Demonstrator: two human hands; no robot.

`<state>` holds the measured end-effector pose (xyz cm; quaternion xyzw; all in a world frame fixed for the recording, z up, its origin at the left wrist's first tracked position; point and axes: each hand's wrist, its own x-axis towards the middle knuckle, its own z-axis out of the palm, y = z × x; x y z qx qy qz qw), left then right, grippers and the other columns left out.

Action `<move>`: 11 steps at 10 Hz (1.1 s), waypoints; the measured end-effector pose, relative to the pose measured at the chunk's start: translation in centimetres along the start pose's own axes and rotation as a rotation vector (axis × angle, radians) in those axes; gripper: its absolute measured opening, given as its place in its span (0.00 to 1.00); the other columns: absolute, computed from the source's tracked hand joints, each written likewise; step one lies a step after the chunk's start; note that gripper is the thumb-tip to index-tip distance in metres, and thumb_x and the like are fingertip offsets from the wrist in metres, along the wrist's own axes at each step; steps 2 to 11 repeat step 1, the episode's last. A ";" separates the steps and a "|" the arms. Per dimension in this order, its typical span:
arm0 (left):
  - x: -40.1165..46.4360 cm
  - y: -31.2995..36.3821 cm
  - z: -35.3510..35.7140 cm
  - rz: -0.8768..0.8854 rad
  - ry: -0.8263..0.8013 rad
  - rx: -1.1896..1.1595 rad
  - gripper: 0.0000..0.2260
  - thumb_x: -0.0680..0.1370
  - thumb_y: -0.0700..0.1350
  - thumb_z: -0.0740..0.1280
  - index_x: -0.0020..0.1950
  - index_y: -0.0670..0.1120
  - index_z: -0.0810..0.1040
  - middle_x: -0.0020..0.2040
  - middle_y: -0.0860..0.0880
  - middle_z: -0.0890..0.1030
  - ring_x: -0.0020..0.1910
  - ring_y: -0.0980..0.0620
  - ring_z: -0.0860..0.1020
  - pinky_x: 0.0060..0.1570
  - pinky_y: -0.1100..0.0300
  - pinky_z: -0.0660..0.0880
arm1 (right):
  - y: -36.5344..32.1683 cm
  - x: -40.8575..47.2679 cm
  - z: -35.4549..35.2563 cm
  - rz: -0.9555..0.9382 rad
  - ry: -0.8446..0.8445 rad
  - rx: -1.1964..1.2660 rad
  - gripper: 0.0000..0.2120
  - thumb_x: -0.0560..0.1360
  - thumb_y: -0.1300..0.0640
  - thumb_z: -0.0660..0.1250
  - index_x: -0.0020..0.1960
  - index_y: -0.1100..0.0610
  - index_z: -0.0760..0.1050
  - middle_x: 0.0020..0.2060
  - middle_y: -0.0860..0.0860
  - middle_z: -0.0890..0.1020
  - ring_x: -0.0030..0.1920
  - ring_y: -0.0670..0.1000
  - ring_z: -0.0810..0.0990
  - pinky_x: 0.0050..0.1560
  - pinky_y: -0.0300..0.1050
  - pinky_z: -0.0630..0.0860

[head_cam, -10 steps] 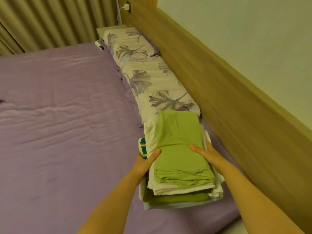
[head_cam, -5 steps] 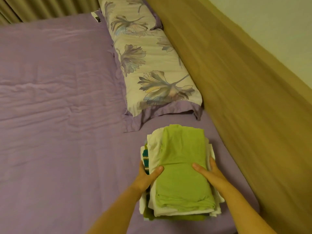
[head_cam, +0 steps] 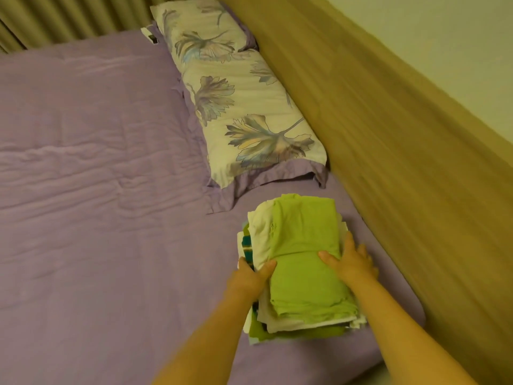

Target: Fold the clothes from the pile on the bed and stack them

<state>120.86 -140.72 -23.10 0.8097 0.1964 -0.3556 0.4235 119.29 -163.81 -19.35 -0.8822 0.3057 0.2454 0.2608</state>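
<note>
Both hands, left hand [head_cam: 251, 276] and right hand [head_cam: 351, 261], clasp the sides of the folded clothes stack [head_cam: 301, 269] on the purple bed [head_cam: 111, 218] beside the headboard [head_cam: 388, 134]; uneven pressure could topple its loose layers.

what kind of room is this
Most likely a bedroom. A wide bed with a purple sheet fills the view, floral pillows line a wooden headboard, and curtains hang behind. Both hands hold a stack of folded clothes.
</note>
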 end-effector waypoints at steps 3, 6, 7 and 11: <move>-2.5 1.0 -1.2 0.048 0.057 0.210 0.31 0.77 0.62 0.61 0.74 0.47 0.59 0.67 0.44 0.72 0.65 0.41 0.71 0.64 0.44 0.69 | -2.1 -4.2 -1.0 -0.085 0.049 -0.152 0.39 0.77 0.42 0.61 0.77 0.49 0.39 0.76 0.58 0.48 0.75 0.61 0.54 0.71 0.61 0.57; -2.5 1.0 -1.2 0.048 0.057 0.210 0.31 0.77 0.62 0.61 0.74 0.47 0.59 0.67 0.44 0.72 0.65 0.41 0.71 0.64 0.44 0.69 | -2.1 -4.2 -1.0 -0.085 0.049 -0.152 0.39 0.77 0.42 0.61 0.77 0.49 0.39 0.76 0.58 0.48 0.75 0.61 0.54 0.71 0.61 0.57; -2.5 1.0 -1.2 0.048 0.057 0.210 0.31 0.77 0.62 0.61 0.74 0.47 0.59 0.67 0.44 0.72 0.65 0.41 0.71 0.64 0.44 0.69 | -2.1 -4.2 -1.0 -0.085 0.049 -0.152 0.39 0.77 0.42 0.61 0.77 0.49 0.39 0.76 0.58 0.48 0.75 0.61 0.54 0.71 0.61 0.57; -2.5 1.0 -1.2 0.048 0.057 0.210 0.31 0.77 0.62 0.61 0.74 0.47 0.59 0.67 0.44 0.72 0.65 0.41 0.71 0.64 0.44 0.69 | -2.1 -4.2 -1.0 -0.085 0.049 -0.152 0.39 0.77 0.42 0.61 0.77 0.49 0.39 0.76 0.58 0.48 0.75 0.61 0.54 0.71 0.61 0.57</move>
